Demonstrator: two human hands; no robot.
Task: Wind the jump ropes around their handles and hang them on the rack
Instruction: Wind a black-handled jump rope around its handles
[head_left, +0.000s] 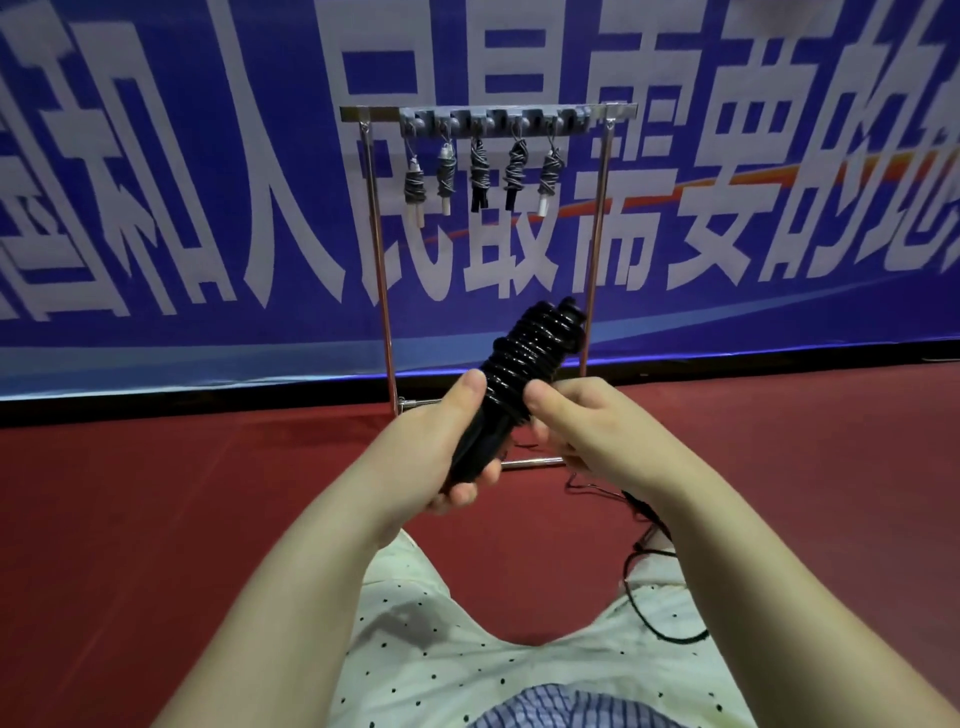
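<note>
Black rope lies coiled round the handles, held above the floor before the rack; left hand wraps the handles; right hand pinches the coils; keep turns tight and tuck the loose tail under the last one.

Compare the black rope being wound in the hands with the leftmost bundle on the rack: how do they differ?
The black rope is all black; the leftmost bundle is grey cord on white handles. The black rope is tilted, held by the left hand and right hand; the leftmost bundle hangs upright from the rack. The black rope has loose cord trailing; the leftmost bundle looks fully wound. Both are wrapped around handles.
</note>
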